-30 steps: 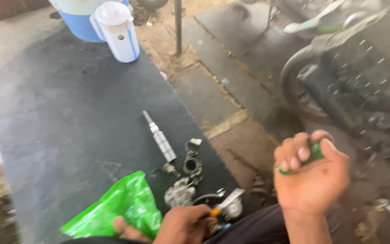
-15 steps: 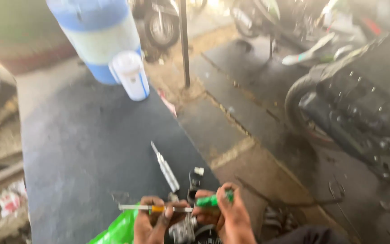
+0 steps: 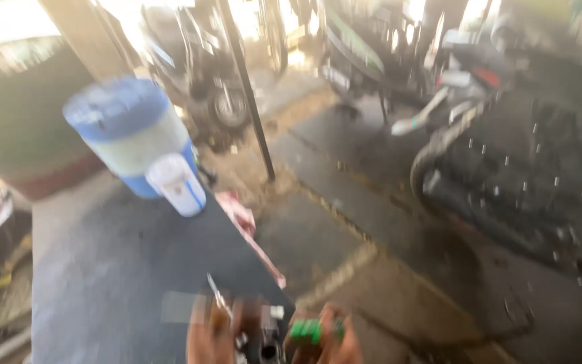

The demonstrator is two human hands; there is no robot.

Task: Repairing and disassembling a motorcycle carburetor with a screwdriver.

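I judge I'm mid-adjustment: my right hand is wrapped around the green-handled screwdriver at the mat's near edge, left hand too blurred to tell, beside 1 small metal part; steadier aim needed.

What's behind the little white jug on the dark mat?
Right behind the white jug stands a big blue and white barrel. The jug covers the barrel's lower front. Farther back, blurry motorcycles are parked.
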